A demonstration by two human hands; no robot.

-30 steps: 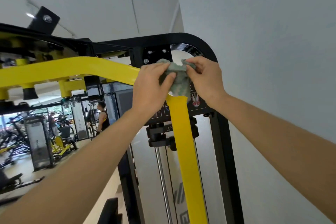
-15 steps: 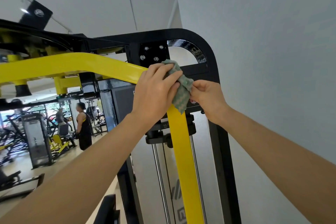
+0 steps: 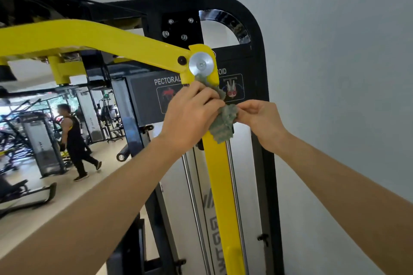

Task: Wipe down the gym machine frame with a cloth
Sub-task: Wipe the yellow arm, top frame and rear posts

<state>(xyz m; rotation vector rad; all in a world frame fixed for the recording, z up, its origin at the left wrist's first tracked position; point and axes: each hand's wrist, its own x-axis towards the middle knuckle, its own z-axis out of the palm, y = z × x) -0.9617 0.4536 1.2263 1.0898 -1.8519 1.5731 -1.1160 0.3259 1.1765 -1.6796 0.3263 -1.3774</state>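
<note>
Your green cloth [image 3: 221, 123] is bunched on the yellow upright bar [image 3: 220, 174], just below the silver pivot disc [image 3: 200, 64]. The cloth's long axis runs roughly along the bar, top end near the disc, ragged lower edge hanging down over the bar's front face.

Your left hand [image 3: 190, 116] presses the cloth against the bar from the left side, fingers curled over the upper part of it, closed on the fabric. Your right hand [image 3: 260, 118] pinches the cloth's right edge between thumb and fingertips, a narrow grip, just right of the bar.

The bar runs near vertical, leaning slightly so its lower end sits further right, and leaves view at the bottom edge. At the pivot it meets the yellow horizontal arm [image 3: 93, 40], which runs left and out of view at the left edge.

Behind sits the black machine frame [image 3: 257, 35] with a rounded top right corner, a bolt plate [image 3: 178, 28] with four bolts, and a placard [image 3: 152, 96] reading "PECTORAL", partly hidden by your hand. Chrome guide rods [image 3: 194, 196] run down either side of the yellow bar. White wall [image 3: 335, 73] to the right.

Far left, a person in a black top [image 3: 71, 136] is on the gym floor [image 3: 44, 196] among other machines.
</note>
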